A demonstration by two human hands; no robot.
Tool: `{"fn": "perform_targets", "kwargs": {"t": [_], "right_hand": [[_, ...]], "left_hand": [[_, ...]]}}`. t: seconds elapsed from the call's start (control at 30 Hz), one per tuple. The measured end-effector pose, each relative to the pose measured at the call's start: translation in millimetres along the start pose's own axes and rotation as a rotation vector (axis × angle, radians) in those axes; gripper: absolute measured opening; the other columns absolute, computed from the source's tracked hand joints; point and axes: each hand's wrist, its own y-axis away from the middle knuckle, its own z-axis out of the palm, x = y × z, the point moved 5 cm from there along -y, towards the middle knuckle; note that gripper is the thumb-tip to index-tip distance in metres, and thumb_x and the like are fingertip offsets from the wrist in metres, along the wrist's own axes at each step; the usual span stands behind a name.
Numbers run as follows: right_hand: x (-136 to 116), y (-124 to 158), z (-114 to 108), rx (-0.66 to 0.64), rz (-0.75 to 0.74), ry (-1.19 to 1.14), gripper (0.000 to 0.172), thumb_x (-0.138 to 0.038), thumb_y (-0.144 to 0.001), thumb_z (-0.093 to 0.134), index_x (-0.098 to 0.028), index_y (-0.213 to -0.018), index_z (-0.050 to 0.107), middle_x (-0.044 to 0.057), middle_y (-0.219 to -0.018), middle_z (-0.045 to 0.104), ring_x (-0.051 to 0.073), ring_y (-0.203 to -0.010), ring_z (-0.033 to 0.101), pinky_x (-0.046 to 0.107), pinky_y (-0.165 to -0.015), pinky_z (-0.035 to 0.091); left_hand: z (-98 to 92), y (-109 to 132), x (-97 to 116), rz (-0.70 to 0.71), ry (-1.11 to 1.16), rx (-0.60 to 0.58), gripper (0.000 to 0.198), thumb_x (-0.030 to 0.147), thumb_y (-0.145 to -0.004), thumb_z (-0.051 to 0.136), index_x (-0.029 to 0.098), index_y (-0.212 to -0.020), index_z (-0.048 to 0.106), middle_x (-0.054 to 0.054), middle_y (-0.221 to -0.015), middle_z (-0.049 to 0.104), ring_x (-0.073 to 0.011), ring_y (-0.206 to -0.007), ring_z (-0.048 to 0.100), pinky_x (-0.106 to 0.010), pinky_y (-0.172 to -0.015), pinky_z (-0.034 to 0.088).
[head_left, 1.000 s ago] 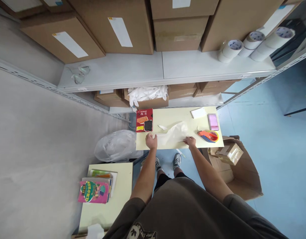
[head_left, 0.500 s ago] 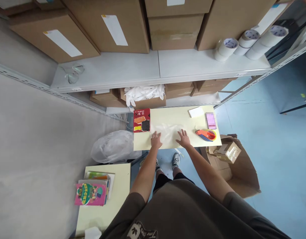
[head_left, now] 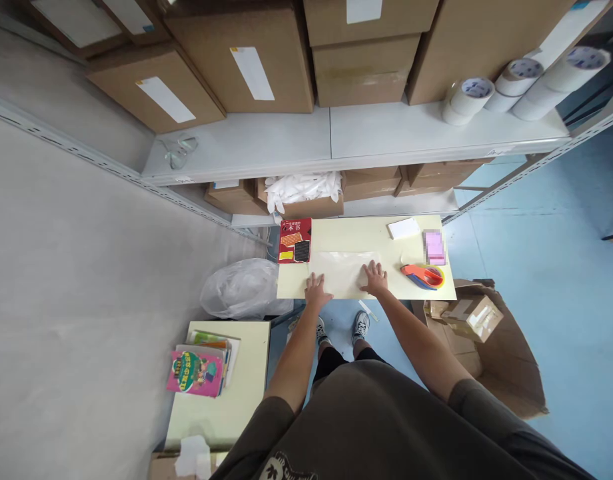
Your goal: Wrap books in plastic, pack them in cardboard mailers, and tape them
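A clear plastic bag lies flat on the pale yellow table. My left hand presses flat on the bag's near left corner, fingers spread. My right hand lies flat on the bag's right end, fingers spread too. A red book sits at the table's left edge, just left of the bag. Right of my right hand rests an orange tape dispenser.
A white pad and a pink item lie at the table's far right. A plastic sack sits on the floor to the left, an open cardboard box to the right. A second table holds stacked books. Shelves carry boxes and tape rolls.
The bag was crumpled and lifted at its near edge by both hands; now it lies smoothed flat with both palms pressing on it.
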Motion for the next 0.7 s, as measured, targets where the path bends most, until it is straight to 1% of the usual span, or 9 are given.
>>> {"fn": "perform_targets", "kwargs": {"t": [0.03,0.1,0.2,0.3,0.4,0.47,0.53,0.6,0.7], "right_hand": [[-1.7,1.0,-2.2,0.011,-0.001,-0.011,0.111,-0.04,-0.083,0.087,-0.029,-0.175,0.026,0.017,-0.185,0.001,0.043,-0.17,0.0,0.067,-0.131,0.013],[-7.5,3.7,-8.9,0.067,-0.02,-0.051,0.099,-0.036,-0.088,0.081,-0.027,-0.173,0.032,0.018,-0.185,0.009,0.044,-0.17,0.004,0.069,-0.131,0.015],[-27.7,8.0,-23.4,0.208,-0.106,-0.174,0.078,-0.037,-0.097,0.067,-0.023,-0.169,0.041,0.018,-0.182,0.024,0.04,-0.17,0.013,0.063,-0.131,0.025],[-67.2,8.5,-36.6,0.305,-0.215,-0.303,0.072,-0.04,-0.102,0.058,-0.02,-0.169,0.041,0.017,-0.179,0.032,0.035,-0.169,0.021,0.056,-0.13,0.035],[-125.4,1.0,-44.2,0.302,-0.347,-0.332,0.073,-0.041,-0.103,0.055,-0.021,-0.172,0.038,0.013,-0.18,0.031,0.031,-0.169,0.023,0.05,-0.131,0.036],[-166.4,-9.9,-46.7,0.262,-0.407,-0.3,0.075,-0.04,-0.103,0.056,-0.02,-0.172,0.037,0.012,-0.181,0.028,0.029,-0.17,0.021,0.048,-0.132,0.035],[-200.9,-26.7,-49.1,0.223,-0.396,-0.257,0.076,-0.039,-0.102,0.056,-0.019,-0.173,0.036,0.013,-0.182,0.027,0.029,-0.17,0.018,0.047,-0.133,0.033],[-226.1,-48.6,-51.8,0.186,-0.325,-0.211,0.077,-0.039,-0.103,0.055,-0.016,-0.173,0.035,0.015,-0.182,0.025,0.031,-0.171,0.017,0.047,-0.133,0.031],[-250.0,-83.3,-53.1,0.108,-0.2,-0.141,0.079,-0.039,-0.104,0.054,-0.01,-0.174,0.03,0.019,-0.181,0.026,0.034,-0.17,0.016,0.048,-0.134,0.029]], "left_hand": [[-1.0,1.5,-0.4,0.017,0.016,0.024,0.106,0.047,-0.082,0.086,0.033,-0.174,0.034,-0.011,-0.186,0.01,-0.0438,-0.169,0.014,-0.058,-0.129,0.034],[-3.3,6.1,-3.9,0.061,0.06,0.085,0.096,0.043,-0.087,0.08,0.031,-0.172,0.037,-0.011,-0.184,0.019,-0.0418,-0.169,0.015,-0.057,-0.13,0.033],[-8.2,14.3,-20.6,0.048,0.176,0.188,0.082,0.04,-0.095,0.071,0.026,-0.17,0.042,-0.013,-0.18,0.032,-0.0388,-0.168,0.022,-0.055,-0.131,0.033],[-21.2,17.8,-45.5,-0.009,0.323,0.302,0.071,0.037,-0.101,0.061,0.021,-0.169,0.044,-0.015,-0.175,0.041,-0.0338,-0.166,0.031,-0.049,-0.132,0.034],[-46.5,9.9,-68.3,0.03,0.43,0.37,0.067,0.03,-0.103,0.056,0.019,-0.168,0.045,-0.015,-0.173,0.044,-0.028,-0.164,0.036,-0.043,-0.133,0.034],[-68.5,-3.2,-82.3,0.085,0.471,0.382,0.068,0.025,-0.101,0.057,0.019,-0.168,0.044,-0.014,-0.173,0.045,-0.0266,-0.163,0.038,-0.042,-0.133,0.034],[-90.7,-22.9,-97.6,0.102,0.499,0.373,0.071,0.023,-0.1,0.059,0.018,-0.168,0.043,-0.015,-0.172,0.046,-0.0275,-0.161,0.041,-0.042,-0.132,0.035],[-108.7,-48.3,-113.3,0.071,0.525,0.332,0.073,0.024,-0.099,0.061,0.016,-0.169,0.041,-0.018,-0.171,0.047,-0.0293,-0.158,0.046,-0.041,-0.13,0.038],[-124.0,-90.0,-132.5,0.021,0.562,0.236,0.077,0.025,-0.096,0.066,0.012,-0.168,0.041,-0.022,-0.168,0.049,-0.0312,-0.152,0.054,-0.04,-0.124,0.043]]}}
